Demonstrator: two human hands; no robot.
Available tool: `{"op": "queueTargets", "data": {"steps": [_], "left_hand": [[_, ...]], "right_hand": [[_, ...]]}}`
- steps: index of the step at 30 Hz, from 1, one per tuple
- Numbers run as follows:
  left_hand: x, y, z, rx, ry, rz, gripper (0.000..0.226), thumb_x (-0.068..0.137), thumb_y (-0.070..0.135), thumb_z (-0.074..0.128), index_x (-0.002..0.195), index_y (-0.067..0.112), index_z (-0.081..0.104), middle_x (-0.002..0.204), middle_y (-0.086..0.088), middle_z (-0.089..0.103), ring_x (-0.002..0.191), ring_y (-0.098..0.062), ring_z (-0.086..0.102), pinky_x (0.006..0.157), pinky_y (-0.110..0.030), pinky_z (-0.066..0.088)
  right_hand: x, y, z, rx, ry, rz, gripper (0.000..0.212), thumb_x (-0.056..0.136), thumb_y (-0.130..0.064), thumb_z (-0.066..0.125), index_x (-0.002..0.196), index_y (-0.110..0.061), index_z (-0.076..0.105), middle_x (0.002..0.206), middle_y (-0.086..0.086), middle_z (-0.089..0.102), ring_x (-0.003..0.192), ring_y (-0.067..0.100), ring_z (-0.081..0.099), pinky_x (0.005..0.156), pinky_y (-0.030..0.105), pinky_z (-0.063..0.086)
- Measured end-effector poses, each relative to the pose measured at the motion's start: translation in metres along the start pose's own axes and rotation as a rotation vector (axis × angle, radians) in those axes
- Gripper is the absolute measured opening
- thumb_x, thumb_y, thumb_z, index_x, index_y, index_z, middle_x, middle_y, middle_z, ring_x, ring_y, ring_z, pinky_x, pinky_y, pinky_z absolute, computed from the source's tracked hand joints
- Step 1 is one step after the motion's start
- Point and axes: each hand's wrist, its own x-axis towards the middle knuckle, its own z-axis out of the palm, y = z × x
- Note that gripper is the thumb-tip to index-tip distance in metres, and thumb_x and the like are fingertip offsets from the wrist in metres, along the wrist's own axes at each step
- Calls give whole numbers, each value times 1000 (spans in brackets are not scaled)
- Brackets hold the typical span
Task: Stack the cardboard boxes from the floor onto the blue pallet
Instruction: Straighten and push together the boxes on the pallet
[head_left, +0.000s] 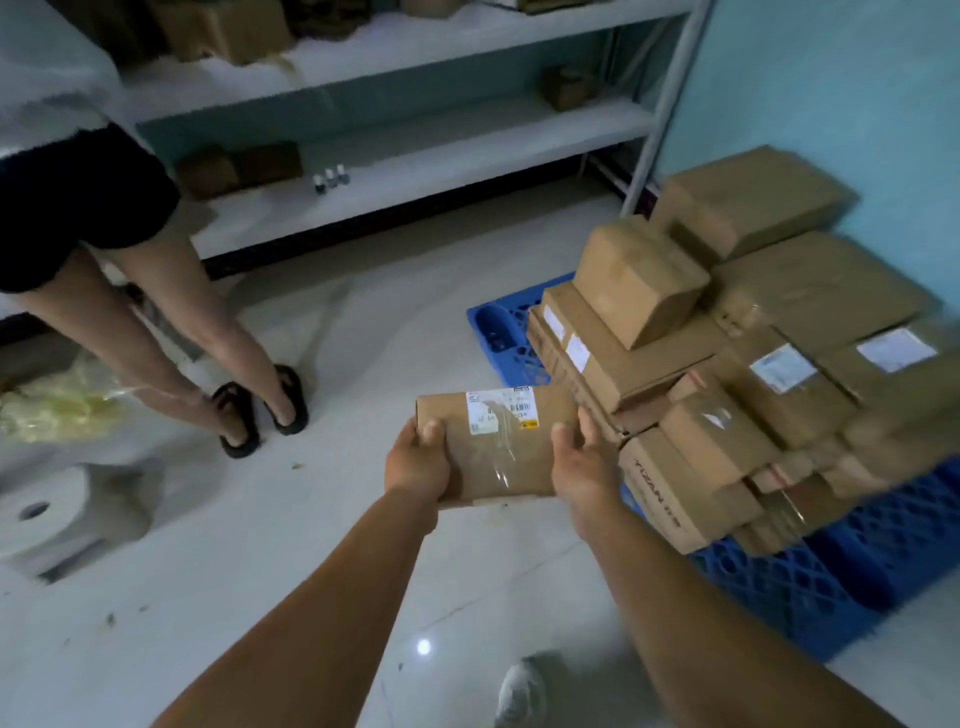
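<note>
Cardboard box (493, 447) gripped between both hands, left hand (415, 462), right hand (584, 462), beside stacked boxes (727, 364) on blue pallet (779, 587)

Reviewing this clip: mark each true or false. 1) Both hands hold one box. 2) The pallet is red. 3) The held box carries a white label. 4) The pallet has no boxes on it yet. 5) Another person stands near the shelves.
1) True: the left hand and right hand grip the box.
2) False: the pallet is blue.
3) True: the label sits on top.
4) False: a stack of boxes already covers it.
5) True: the person stands by the shelves.
</note>
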Motion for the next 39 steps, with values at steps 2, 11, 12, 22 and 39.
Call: {"op": "queueTargets", "data": {"steps": [2, 11, 12, 22, 39], "left_hand": [[3, 12, 29, 38, -45, 10, 42, 95, 42, 39, 133, 32, 52, 130, -7, 57, 119, -34, 54, 98, -48, 45], [32, 61, 142, 212, -230, 74, 38, 95, 47, 35, 128, 37, 52, 123, -8, 59, 106, -35, 56, 94, -51, 48], [39, 65, 153, 232, -250, 71, 42, 94, 49, 35, 132, 37, 50, 126, -8, 57, 110, -36, 56, 95, -52, 47], [101, 125, 235, 223, -402, -37, 48, 100, 41, 38, 146, 35, 28, 121, -5, 49, 112, -34, 53, 98, -51, 47], [170, 119, 391, 217, -355, -281, 43, 102, 30, 43, 142, 24, 29, 108, -6, 41, 93, -25, 46, 78, -48, 52]], "right_hand": [[14, 2, -22, 30, 43, 19, 67, 88, -53, 28, 150, -27, 31, 142, 20, 43, 131, 35, 39, 110, 44, 29], [87, 11, -89, 71, 253, 101, 51, 97, -33, 36, 148, -31, 33, 127, 17, 53, 117, 36, 49, 105, 48, 36], [96, 9, -94, 66, 264, 113, 50, 98, -31, 35, 148, -31, 32, 130, 16, 52, 119, 35, 48, 106, 46, 34], [180, -32, -139, 35, 327, 151, 40, 102, -29, 36, 140, -22, 44, 131, 6, 54, 119, 21, 48, 90, 28, 34], [394, 18, -176, -47, 184, 113, 19, 99, -26, 37, 100, -19, 55, 85, -3, 57, 86, 16, 56, 68, 26, 38]]}}
